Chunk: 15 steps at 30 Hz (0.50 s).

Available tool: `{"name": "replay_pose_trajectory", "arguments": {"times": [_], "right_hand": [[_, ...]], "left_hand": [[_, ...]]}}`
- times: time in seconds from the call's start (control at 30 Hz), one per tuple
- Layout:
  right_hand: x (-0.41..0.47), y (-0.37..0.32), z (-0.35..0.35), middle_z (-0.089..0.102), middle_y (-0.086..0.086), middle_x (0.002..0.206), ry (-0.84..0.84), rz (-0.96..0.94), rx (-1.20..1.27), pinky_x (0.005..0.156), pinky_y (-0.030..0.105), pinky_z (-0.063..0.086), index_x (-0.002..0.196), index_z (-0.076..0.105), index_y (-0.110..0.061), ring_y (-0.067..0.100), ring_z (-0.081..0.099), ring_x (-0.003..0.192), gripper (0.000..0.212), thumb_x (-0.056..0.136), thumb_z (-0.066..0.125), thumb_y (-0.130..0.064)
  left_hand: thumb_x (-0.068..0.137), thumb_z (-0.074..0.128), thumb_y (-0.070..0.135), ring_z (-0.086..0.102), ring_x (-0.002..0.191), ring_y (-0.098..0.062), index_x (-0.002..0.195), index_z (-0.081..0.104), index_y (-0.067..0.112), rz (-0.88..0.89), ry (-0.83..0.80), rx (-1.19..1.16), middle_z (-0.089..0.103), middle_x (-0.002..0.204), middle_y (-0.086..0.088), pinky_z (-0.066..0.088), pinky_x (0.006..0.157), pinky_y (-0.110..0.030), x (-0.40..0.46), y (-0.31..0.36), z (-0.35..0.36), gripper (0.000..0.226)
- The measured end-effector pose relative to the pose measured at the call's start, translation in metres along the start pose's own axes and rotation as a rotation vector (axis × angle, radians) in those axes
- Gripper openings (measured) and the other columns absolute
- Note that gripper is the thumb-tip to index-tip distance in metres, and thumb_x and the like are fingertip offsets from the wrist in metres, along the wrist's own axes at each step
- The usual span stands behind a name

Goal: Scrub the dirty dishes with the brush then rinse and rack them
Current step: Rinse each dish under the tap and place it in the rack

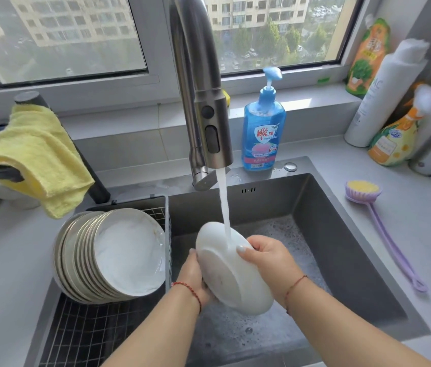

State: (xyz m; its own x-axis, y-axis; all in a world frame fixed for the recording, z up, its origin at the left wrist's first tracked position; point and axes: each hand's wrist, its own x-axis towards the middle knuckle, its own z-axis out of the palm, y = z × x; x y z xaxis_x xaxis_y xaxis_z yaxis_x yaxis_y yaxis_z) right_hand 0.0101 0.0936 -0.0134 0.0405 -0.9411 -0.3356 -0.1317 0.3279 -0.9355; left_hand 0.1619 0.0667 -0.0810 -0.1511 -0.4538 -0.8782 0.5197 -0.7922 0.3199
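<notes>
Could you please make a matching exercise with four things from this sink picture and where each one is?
Things:
1. brush
2. yellow cloth
3. white dish
4. soap bottle

Places:
A. under the running water, held by both hands
B. lying on the counter, right of the sink
C. standing behind the sink, beside the tap
D. draped over a dark bar, left of the tap

Pairs: 1-B, 2-D, 3-A, 4-C

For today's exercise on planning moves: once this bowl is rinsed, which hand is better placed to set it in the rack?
Left, probably. The left hand already holds the bowl on the side nearest the rack with its stacked dishes; the right hand would have to cross over.
</notes>
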Motion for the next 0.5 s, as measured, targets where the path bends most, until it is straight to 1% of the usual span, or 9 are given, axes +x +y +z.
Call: {"name": "replay_pose_trajectory", "arguments": {"times": [0.07,0.13,0.23,0.3,0.33,0.37,0.43,0.47,0.5], "right_hand": [[0.012,-0.002,0.007,0.049,0.004,0.063,0.004,0.048,0.079,0.058,0.027,0.035,0.060,0.052,-0.015,0.017,0.043,0.061,0.022,0.071,0.065,-0.029],[0.024,-0.002,0.011,0.053,0.005,0.062,0.013,0.102,0.123,0.057,0.027,0.039,0.058,0.054,-0.016,0.018,0.046,0.059,0.027,0.081,0.068,-0.020],[0.039,0.000,0.015,0.059,0.008,0.064,0.024,0.193,0.194,0.056,0.028,0.044,0.053,0.060,-0.016,0.021,0.053,0.055,0.035,0.087,0.065,-0.012],[0.045,0.001,0.016,0.063,0.013,0.071,0.036,0.242,0.261,0.059,0.032,0.048,0.056,0.063,-0.015,0.024,0.057,0.060,0.032,0.088,0.064,-0.011],[0.046,0.001,0.015,0.065,0.016,0.076,0.045,0.269,0.300,0.063,0.036,0.051,0.063,0.065,-0.011,0.027,0.060,0.065,0.026,0.089,0.064,-0.011],[0.048,0.001,0.013,0.067,0.018,0.082,0.057,0.298,0.336,0.068,0.041,0.054,0.072,0.067,-0.007,0.030,0.063,0.071,0.019,0.090,0.063,-0.011],[0.049,0.001,0.008,0.068,0.022,0.093,0.078,0.347,0.403,0.081,0.051,0.054,0.085,0.067,-0.003,0.034,0.065,0.082,0.014,0.092,0.061,-0.013],[0.049,0.001,0.004,0.068,0.022,0.095,0.088,0.369,0.443,0.082,0.052,0.053,0.090,0.066,-0.003,0.035,0.065,0.084,0.014,0.093,0.059,-0.014],[0.050,0.002,0.000,0.069,0.021,0.094,0.099,0.392,0.485,0.081,0.051,0.053,0.095,0.065,-0.002,0.035,0.065,0.084,0.015,0.094,0.057,-0.015]], "left_hand": [[0.087,0.028,0.080,0.060,0.114,-0.039,0.117,0.069,0.020,-0.076,0.000,-0.063,0.071,0.113,-0.018,0.043,0.101,-0.058,0.000,-0.006,-0.008,0.079],[0.087,0.032,0.078,0.060,0.114,-0.040,0.117,0.069,0.021,-0.120,0.007,-0.117,0.071,0.115,-0.017,0.042,0.099,-0.062,0.000,-0.011,-0.013,0.075],[0.092,0.045,0.059,0.062,0.102,-0.035,0.110,0.070,0.020,-0.094,0.037,-0.170,0.074,0.100,-0.014,0.052,0.088,-0.055,-0.005,-0.014,-0.015,0.050],[0.094,0.051,0.049,0.062,0.097,-0.034,0.108,0.069,0.019,-0.054,0.078,-0.192,0.070,0.101,-0.014,0.053,0.086,-0.054,-0.006,-0.016,-0.018,0.038],[0.094,0.053,0.045,0.062,0.094,-0.034,0.107,0.068,0.019,-0.042,0.089,-0.204,0.069,0.100,-0.014,0.056,0.078,-0.053,-0.007,-0.017,-0.019,0.033],[0.093,0.056,0.042,0.063,0.091,-0.034,0.106,0.068,0.018,-0.039,0.088,-0.215,0.069,0.098,-0.014,0.059,0.067,-0.051,-0.007,-0.018,-0.020,0.030],[0.092,0.059,0.037,0.064,0.085,-0.033,0.107,0.068,0.018,-0.041,0.095,-0.230,0.070,0.094,-0.012,0.058,0.049,-0.045,-0.009,-0.019,-0.020,0.026],[0.092,0.060,0.036,0.064,0.083,-0.033,0.106,0.067,0.016,-0.024,0.113,-0.234,0.069,0.093,-0.012,0.056,0.044,-0.042,-0.010,-0.019,-0.020,0.026],[0.094,0.059,0.036,0.062,0.081,-0.032,0.103,0.066,0.014,-0.003,0.130,-0.236,0.067,0.092,-0.013,0.055,0.041,-0.040,-0.013,-0.020,-0.018,0.025]]}}
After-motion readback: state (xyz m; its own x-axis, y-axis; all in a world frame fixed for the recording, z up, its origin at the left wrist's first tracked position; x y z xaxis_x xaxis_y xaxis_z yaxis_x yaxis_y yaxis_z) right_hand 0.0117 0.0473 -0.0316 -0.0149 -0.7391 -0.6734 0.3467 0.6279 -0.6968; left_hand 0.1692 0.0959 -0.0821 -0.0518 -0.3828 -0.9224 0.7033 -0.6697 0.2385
